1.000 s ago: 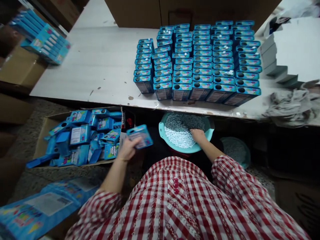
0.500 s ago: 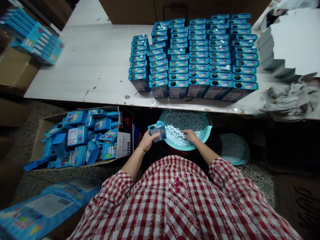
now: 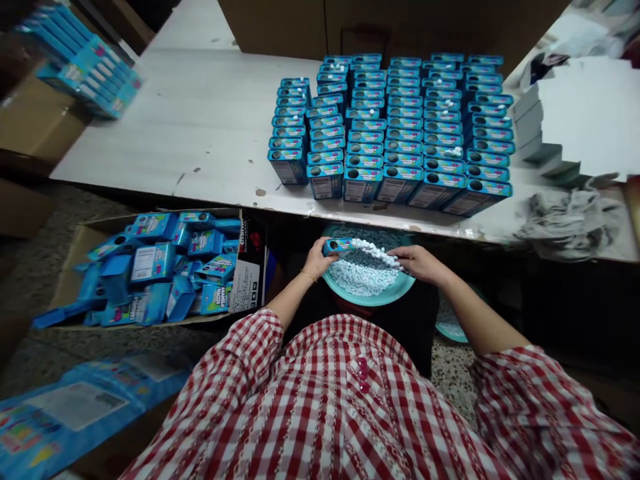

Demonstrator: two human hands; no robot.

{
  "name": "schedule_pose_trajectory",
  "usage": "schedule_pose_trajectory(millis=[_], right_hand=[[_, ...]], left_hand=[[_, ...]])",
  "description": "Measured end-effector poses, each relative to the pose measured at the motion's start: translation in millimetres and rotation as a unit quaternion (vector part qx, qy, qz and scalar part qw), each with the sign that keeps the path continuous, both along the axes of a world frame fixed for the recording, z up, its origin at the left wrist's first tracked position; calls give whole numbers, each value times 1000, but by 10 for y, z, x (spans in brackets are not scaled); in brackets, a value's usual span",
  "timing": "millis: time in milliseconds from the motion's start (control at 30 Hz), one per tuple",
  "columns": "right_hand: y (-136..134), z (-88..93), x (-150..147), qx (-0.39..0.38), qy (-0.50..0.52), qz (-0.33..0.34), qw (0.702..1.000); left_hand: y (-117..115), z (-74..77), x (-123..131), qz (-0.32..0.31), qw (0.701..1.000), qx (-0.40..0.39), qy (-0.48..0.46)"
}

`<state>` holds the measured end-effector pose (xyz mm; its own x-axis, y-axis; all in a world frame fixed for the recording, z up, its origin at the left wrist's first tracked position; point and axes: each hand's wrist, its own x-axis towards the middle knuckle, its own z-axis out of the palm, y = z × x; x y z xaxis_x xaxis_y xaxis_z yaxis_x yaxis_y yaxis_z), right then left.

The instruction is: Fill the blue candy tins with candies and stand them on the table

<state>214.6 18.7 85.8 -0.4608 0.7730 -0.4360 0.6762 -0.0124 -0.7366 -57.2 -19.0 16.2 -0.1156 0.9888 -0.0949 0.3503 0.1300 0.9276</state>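
Note:
My left hand [image 3: 316, 260] grips a small blue candy box [image 3: 339, 246] above the basin, its round dark opening facing up. My right hand [image 3: 417, 261] is closed on the near end of what looks like a narrow scoop, mostly hidden under a heaped row of small white candies [image 3: 375, 251]. The row's far end reaches the right end of the box. Below both hands, a turquoise basin [image 3: 370, 301] holds a mass of the same candies.
On the white table [image 3: 200, 153] several rows of upright blue boxes [image 3: 390, 143] stand close together. A carton [image 3: 70, 273] of jumbled blue boxes is at left. At right are a crumpled cloth [image 3: 575, 213] and white card stack [image 3: 585, 113]. Another turquoise basin [image 3: 453, 327] sits lower right.
My right hand has come up out of the candies and moved right, lifting a heaped row of them. My left hand has brought the box right, over the basin, turning its opening upward.

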Motion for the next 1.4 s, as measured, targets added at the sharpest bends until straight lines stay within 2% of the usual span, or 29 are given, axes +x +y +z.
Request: schedule_pose_trajectory(millis=[133, 267, 467, 667, 767, 867, 933, 1000, 1067, 1133, 1200, 1267, 1333, 1400], right_hand=[[116, 280, -171, 4, -72, 91, 993], [185, 441, -324, 37, -150, 154, 976], [233, 632, -483, 70, -224, 202, 951], [241, 779, -613, 102, -251, 233, 934], [172, 846, -554, 123, -234, 244, 933], [66, 864, -348, 127, -195, 213, 949], [-5, 806, -141, 111, -164, 176, 964], [-61, 668, 78, 91, -127, 130, 979], [-96, 441, 242, 80, -96, 79, 989], [-112, 145, 281, 74, -102, 51, 991], [-131, -173, 160, 76, -172, 53, 981], [-173, -458, -84, 83, -257, 62, 961], [-244, -674, -361, 86, -302, 69, 947], [-324, -817, -581, 83, -293, 80, 949]], left_hand=[[55, -90, 159, -56, 996, 13, 65], [49, -146, 239, -90, 988, 22, 122], [19, -203, 267, -105, 982, 26, 158], [7, -225, 293, -109, 980, 40, 162], [6, -227, 285, -101, 981, 49, 155], [14, -239, 271, -98, 985, 56, 133], [17, -242, 256, -95, 987, 60, 112], [1, -229, 225, -78, 991, 69, 82], [-43, -195, 170, -50, 994, 81, 46], [-114, -147, 98, -12, 996, 83, 12], [-194, -105, 27, 34, 997, 68, -7], [-257, -86, -20, 77, 996, 47, -20], [-287, -93, -36, 101, 994, 33, -33], [-283, -114, -30, 109, 993, 29, -42]])
